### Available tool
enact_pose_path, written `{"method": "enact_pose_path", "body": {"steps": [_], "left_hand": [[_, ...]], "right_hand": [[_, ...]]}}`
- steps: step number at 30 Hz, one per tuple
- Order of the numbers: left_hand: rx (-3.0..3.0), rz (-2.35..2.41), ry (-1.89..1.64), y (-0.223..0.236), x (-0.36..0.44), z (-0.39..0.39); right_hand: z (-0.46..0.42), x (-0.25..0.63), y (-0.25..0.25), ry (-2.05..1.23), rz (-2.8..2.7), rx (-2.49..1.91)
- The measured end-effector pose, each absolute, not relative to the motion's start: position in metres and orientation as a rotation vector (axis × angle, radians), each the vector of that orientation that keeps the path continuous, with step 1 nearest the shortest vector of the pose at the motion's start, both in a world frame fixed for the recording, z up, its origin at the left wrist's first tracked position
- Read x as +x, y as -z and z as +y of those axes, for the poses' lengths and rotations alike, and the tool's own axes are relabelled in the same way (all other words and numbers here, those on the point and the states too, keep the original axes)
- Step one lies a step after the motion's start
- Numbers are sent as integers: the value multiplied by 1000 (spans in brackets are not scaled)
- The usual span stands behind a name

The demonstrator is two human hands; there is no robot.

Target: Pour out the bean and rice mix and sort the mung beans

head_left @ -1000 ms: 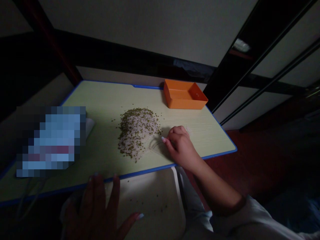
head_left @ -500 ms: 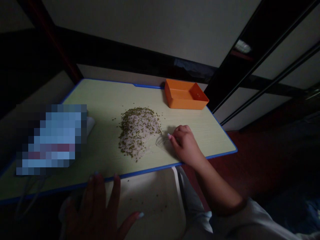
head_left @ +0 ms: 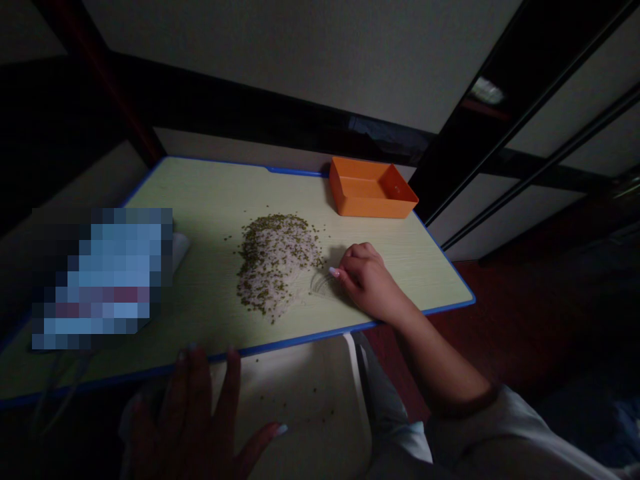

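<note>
A pile of green beans mixed with whitish grains, looking like mung beans and rice point(head_left: 280, 257), is spread over the middle of the pale table point(head_left: 210, 190). To its right, my right hand point(head_left: 367, 280) is closed on a clear protractor point(head_left: 323, 285), whose curved, marked edge lies near the pile's lower right side. My left hand point(head_left: 195, 417) is spread flat with fingers apart, dark in the foreground by the table's front edge. Beneath that edge sits a white tray point(head_left: 350, 393) with a few beans scattered in it; the left hand covers its left part.
An orange box point(head_left: 375, 207) stands at the table's back right. On the left lies a blurred-out blue packet point(head_left: 110, 273), with a loop of cord point(head_left: 55, 393) hanging below. Blue trim point(head_left: 300, 345) edges the table, and a wall rises behind it.
My right hand has moved slightly left with the protractor, and more of its curved edge shows. The left hand and the pile look the same.
</note>
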State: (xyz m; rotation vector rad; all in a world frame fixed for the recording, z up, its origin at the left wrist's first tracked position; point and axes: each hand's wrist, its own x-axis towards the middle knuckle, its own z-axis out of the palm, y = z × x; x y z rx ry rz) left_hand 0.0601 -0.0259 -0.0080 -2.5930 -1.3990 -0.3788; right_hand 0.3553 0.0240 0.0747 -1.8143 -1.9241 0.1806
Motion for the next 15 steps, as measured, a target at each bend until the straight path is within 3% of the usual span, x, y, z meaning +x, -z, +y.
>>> {"method": "enact_pose_path", "body": {"steps": [15], "left_hand": [[-2610,-1325,351,2,60,-24]], "right_hand": [[23,346,-73,-156,-1916,-1826]]}}
